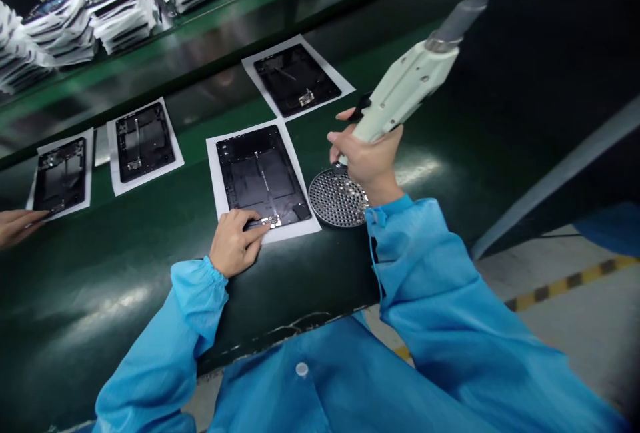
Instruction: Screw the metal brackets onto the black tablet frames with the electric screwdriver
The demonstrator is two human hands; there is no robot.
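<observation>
On the green-topped assembly bench point(100, 306), a dark tablet housing point(263, 173) lies on white paper point(216, 186) near the front edge. The open left hand point(236, 243) presses on its lower end, steadying it; the right hand point(365, 163) grips an electric screwdriver point(405, 89), tilted down over a round perforated screw tray point(336, 198) just right of the sheet.

A glossy dark green tabletop point(85, 306) runs across the room, streaked with reflected overhead light, with a second green-edged bench point(240, 3) beyond it, while to the right a grey metal strut point(560, 176) slants above a pale floor point(580, 339) crossed by a yellow-and-black hazard stripe point(565, 286).
</observation>
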